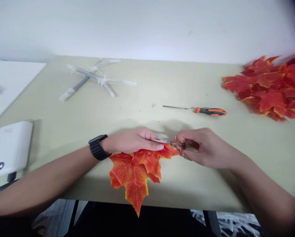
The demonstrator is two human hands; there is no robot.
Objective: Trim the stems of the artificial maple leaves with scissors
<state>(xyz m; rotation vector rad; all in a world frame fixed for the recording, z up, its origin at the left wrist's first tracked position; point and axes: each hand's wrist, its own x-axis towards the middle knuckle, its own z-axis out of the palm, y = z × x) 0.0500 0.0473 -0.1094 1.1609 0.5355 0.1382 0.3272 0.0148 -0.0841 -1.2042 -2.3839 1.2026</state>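
Observation:
My left hand [139, 141] is closed on red-orange artificial maple leaves [135, 176], which hang down over the table's front edge. Its thumb presses on top of the leaves, close to the blades. In my right hand [203, 146] is a pair of scissors [178, 144] with copper-coloured handles, its fingers in the loops. The blades point left and lie against the leaves by my left fingertips. Whether the blades are fully closed, and what lies between them, is partly hidden.
Behind my hands lies a screwdriver [199, 111] with an orange and black handle. A pile of red maple leaves [273, 87] sits at the right. White plastic branch-like pieces [98, 79] rest at the back left, and a white power bank [12, 148] at the left edge.

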